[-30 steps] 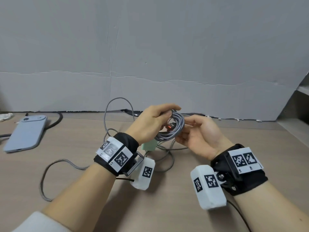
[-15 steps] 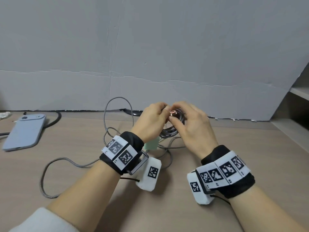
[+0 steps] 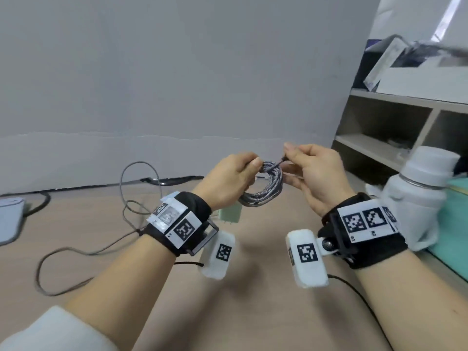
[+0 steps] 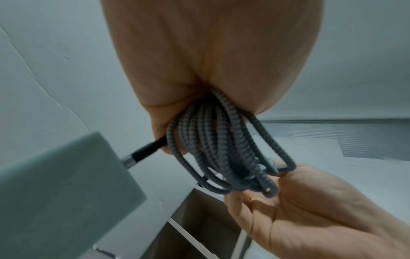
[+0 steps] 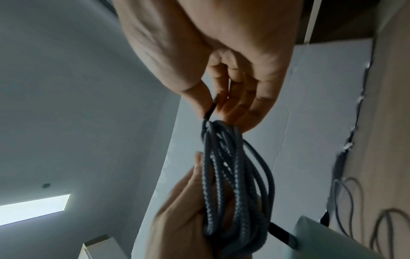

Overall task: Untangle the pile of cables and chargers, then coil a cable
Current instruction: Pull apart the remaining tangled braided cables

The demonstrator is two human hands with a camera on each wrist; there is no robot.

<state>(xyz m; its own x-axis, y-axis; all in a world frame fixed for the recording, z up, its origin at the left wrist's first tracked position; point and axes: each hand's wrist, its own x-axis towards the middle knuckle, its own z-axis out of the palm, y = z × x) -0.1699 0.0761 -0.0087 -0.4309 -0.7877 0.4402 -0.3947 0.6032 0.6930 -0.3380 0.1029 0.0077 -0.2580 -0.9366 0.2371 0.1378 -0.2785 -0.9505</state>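
**Coil nearly wound, and the loose end is the weak point**

At far left a pale blue phone (image 3: 8, 219) lies on the wooden desk (image 3: 253, 312), and a thin grey cable (image 3: 83, 252) wanders in slack loops across the desk surface, apart from the work in hand. Its nearest loops lie just under the left forearm, so a dropped coil could fall back among them and tangle again

The left hand (image 3: 229, 182) has its fingers curled round 1 side of the braided grey cable (image 3: 266, 188), clamping the loops together in the air above the desk. The mint-green charger (image 3: 230, 214) hangs from the cable's plug just below that hand. I judge its weight to be the chief risk: if the grip slackens, the charger may drag the loops out of the fist and undo the coil

The right hand (image 3: 312, 173) pinches the cable's black end (image 5: 210, 109) between thumb and forefinger, close against the top of the bundle. Should that pinch slip, the springy braid would likely spread the last turn

A white bottle (image 3: 420, 196) stands at far right, near the right wrist, where a wide sweep could knock it
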